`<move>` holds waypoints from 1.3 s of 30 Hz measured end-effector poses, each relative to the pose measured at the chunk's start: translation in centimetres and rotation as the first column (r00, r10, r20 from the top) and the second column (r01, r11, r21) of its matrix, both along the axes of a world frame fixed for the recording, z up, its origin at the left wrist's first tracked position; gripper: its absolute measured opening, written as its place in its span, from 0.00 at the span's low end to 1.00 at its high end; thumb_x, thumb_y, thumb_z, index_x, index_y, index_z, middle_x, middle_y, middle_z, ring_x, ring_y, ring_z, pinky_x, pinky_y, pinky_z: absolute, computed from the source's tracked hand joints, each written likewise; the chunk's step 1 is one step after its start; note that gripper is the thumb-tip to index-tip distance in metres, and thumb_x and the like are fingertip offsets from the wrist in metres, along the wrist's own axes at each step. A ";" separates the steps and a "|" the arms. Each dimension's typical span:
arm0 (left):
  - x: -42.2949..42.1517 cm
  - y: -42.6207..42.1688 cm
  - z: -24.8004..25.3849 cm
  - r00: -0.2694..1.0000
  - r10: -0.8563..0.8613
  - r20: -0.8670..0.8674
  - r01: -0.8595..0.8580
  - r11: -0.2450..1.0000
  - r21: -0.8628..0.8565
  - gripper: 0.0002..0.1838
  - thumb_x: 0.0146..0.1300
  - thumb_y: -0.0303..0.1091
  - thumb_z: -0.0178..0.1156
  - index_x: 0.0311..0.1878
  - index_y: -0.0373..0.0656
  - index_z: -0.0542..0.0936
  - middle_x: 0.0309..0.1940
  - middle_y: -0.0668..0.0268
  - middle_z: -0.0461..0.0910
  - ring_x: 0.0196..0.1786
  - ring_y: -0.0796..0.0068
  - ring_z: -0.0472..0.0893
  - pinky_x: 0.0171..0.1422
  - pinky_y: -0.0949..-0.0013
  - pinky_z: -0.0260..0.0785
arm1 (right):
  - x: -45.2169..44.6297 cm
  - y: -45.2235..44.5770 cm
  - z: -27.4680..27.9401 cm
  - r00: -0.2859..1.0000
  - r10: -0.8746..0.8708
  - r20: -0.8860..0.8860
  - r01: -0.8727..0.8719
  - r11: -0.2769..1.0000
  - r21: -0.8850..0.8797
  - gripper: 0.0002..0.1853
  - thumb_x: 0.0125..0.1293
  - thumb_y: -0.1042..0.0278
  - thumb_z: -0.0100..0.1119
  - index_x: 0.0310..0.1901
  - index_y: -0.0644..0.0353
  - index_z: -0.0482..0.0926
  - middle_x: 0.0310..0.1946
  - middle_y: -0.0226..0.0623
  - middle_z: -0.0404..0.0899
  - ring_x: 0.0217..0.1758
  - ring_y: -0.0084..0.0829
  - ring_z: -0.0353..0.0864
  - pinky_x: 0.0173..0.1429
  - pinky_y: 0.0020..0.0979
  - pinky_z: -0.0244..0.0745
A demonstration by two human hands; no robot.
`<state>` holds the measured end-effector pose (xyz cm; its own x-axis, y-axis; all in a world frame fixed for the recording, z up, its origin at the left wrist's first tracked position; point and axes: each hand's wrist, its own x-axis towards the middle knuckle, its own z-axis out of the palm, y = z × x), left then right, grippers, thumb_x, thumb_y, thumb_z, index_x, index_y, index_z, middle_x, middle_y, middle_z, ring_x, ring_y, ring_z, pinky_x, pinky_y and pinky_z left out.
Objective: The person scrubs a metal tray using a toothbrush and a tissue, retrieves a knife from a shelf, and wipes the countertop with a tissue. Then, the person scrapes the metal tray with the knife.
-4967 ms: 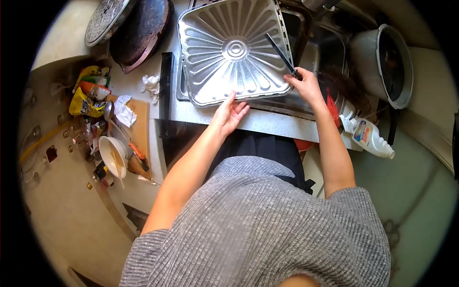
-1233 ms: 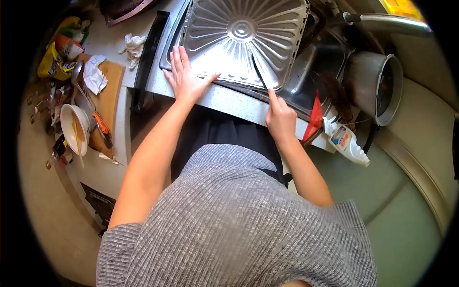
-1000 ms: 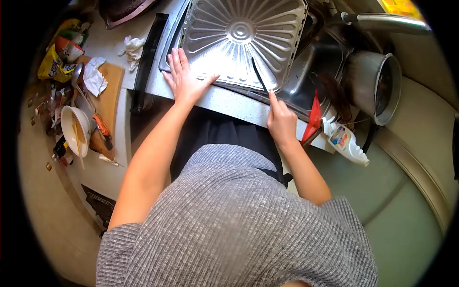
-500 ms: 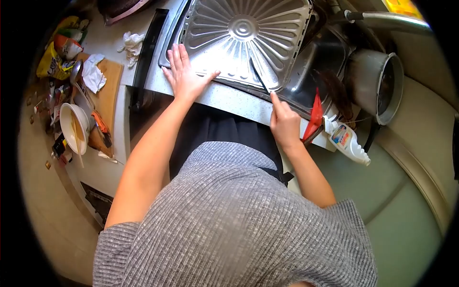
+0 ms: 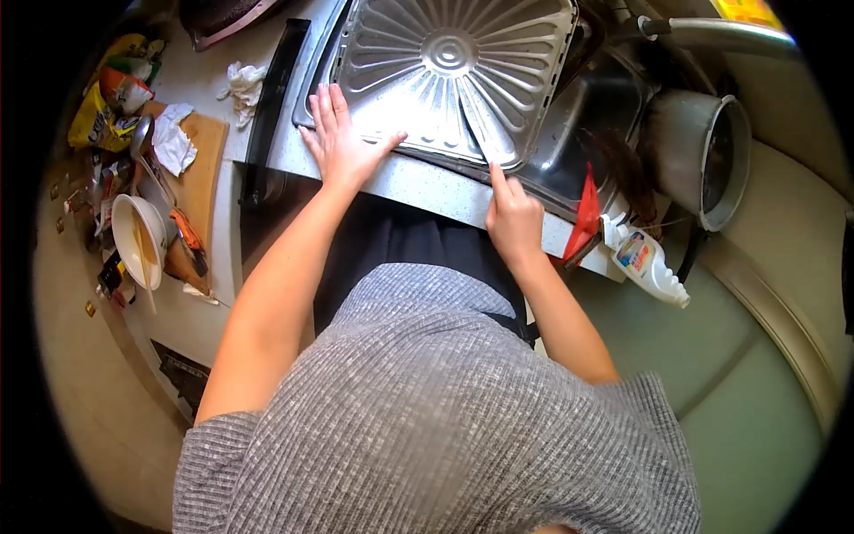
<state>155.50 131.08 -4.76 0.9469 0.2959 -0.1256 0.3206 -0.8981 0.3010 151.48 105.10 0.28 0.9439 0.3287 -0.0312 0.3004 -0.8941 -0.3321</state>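
Note:
A square metal tray (image 5: 400,98) with ribs fanning out from a round centre lies on the counter in front of me. My left hand (image 5: 341,153) rests with fingers spread over the tray's near left corner and rim. In my right hand (image 5: 516,214), at the tray's near edge, the fingers are wrapped round a knife (image 5: 479,138). Its long thin blade lies over the ribs and points away from me, toward the centre. My hand hides the handle.
Right of the tray are a dark sink basin (image 5: 574,125), a red cloth-like piece (image 5: 585,214), a white spray bottle (image 5: 652,265) and a pot (image 5: 689,151). On the left, a wooden board (image 5: 205,160) bears crumpled tissue (image 5: 174,140); a white bowl (image 5: 135,240) holds chopsticks.
My right hand and the knife have shifted a little left along the tray's near edge, and the blade now catches the light. My left hand stays in nearly the same place.

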 end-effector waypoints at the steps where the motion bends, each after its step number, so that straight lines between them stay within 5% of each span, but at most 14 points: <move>1: 0.0 0.0 -0.1 1.000 -0.004 -0.003 0.004 1.000 0.012 0.69 0.39 0.74 0.62 0.74 0.42 0.38 0.76 0.58 0.36 0.78 0.61 0.33 0.73 0.38 0.28 | 1.0 0.4 -1.1 1.000 -0.010 0.022 0.011 0.999 -0.037 0.26 0.51 0.78 0.57 0.56 0.60 0.74 0.26 0.41 0.75 0.21 0.41 0.78 0.29 0.37 0.76; 7: 0.1 0.0 0.0 1.000 -0.012 0.017 0.012 1.000 -0.001 0.69 0.39 0.74 0.62 0.74 0.42 0.39 0.75 0.57 0.37 0.77 0.60 0.33 0.73 0.38 0.28 | 2.9 -0.4 0.3 0.997 -0.066 0.052 0.064 0.997 0.032 0.27 0.52 0.79 0.57 0.58 0.59 0.74 0.26 0.41 0.76 0.21 0.39 0.79 0.29 0.37 0.76; 10: -0.3 0.0 -0.3 1.000 -0.010 0.023 0.011 1.000 -0.004 0.69 0.39 0.74 0.63 0.74 0.42 0.39 0.75 0.57 0.37 0.77 0.60 0.33 0.73 0.37 0.28 | -0.4 -0.9 1.3 0.999 -0.002 -0.051 0.001 1.000 -0.026 0.28 0.51 0.80 0.57 0.58 0.59 0.74 0.25 0.40 0.75 0.21 0.39 0.79 0.29 0.36 0.76; 14: -0.1 -0.2 -0.1 1.000 -0.012 0.018 0.012 1.000 0.007 0.69 0.39 0.73 0.63 0.74 0.42 0.40 0.75 0.57 0.37 0.77 0.60 0.33 0.73 0.37 0.28 | 2.1 0.6 -2.0 0.999 -0.031 0.040 0.035 0.992 -0.124 0.27 0.51 0.78 0.56 0.57 0.59 0.73 0.25 0.41 0.76 0.21 0.40 0.78 0.28 0.37 0.75; 19: 0.0 -0.1 -0.2 0.999 -0.017 0.029 0.017 1.000 -0.006 0.69 0.39 0.73 0.63 0.74 0.42 0.39 0.75 0.57 0.36 0.77 0.60 0.33 0.73 0.37 0.28 | 2.8 -0.9 -0.4 0.994 -0.088 0.059 0.086 0.996 0.039 0.27 0.51 0.77 0.57 0.57 0.59 0.74 0.25 0.41 0.75 0.21 0.41 0.78 0.28 0.38 0.75; 23: -0.1 -0.2 -0.3 0.999 -0.015 0.031 0.014 1.000 0.012 0.68 0.39 0.74 0.63 0.74 0.42 0.39 0.75 0.57 0.36 0.77 0.60 0.33 0.73 0.37 0.29 | -1.3 -1.2 0.8 0.999 0.005 -0.042 -0.005 1.000 -0.004 0.28 0.50 0.78 0.57 0.57 0.58 0.74 0.24 0.41 0.75 0.20 0.40 0.77 0.27 0.38 0.74; 26: -0.1 -0.2 -0.1 1.000 -0.028 -0.011 0.028 1.000 0.009 0.70 0.40 0.74 0.62 0.74 0.41 0.36 0.75 0.55 0.33 0.77 0.58 0.31 0.72 0.36 0.27 | 1.6 -0.5 -2.1 0.998 -0.041 0.046 0.046 0.993 -0.107 0.27 0.51 0.77 0.57 0.57 0.58 0.74 0.25 0.41 0.75 0.20 0.40 0.78 0.27 0.38 0.75; 31: 0.0 -0.3 -0.1 1.000 -0.011 0.002 0.011 1.000 0.019 0.69 0.39 0.74 0.63 0.74 0.42 0.39 0.75 0.57 0.37 0.77 0.60 0.33 0.73 0.37 0.30 | 3.1 -0.5 -0.8 0.995 -0.075 0.064 0.074 0.997 0.018 0.27 0.51 0.78 0.56 0.58 0.57 0.74 0.25 0.40 0.76 0.21 0.41 0.79 0.27 0.38 0.76; 39: 0.1 -0.4 0.0 1.000 -0.002 0.008 0.002 1.000 -0.007 0.69 0.39 0.73 0.63 0.74 0.42 0.38 0.75 0.57 0.36 0.77 0.60 0.33 0.73 0.37 0.28 | 2.6 -0.2 -2.2 0.998 -0.025 0.064 0.032 0.993 -0.116 0.26 0.51 0.77 0.56 0.56 0.58 0.75 0.26 0.39 0.77 0.20 0.39 0.78 0.29 0.38 0.76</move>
<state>155.56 130.70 -4.77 0.9487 0.2927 -0.1197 0.3158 -0.8967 0.3102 154.12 104.88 -1.89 0.9541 0.2994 -0.0082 0.2914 -0.9341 -0.2063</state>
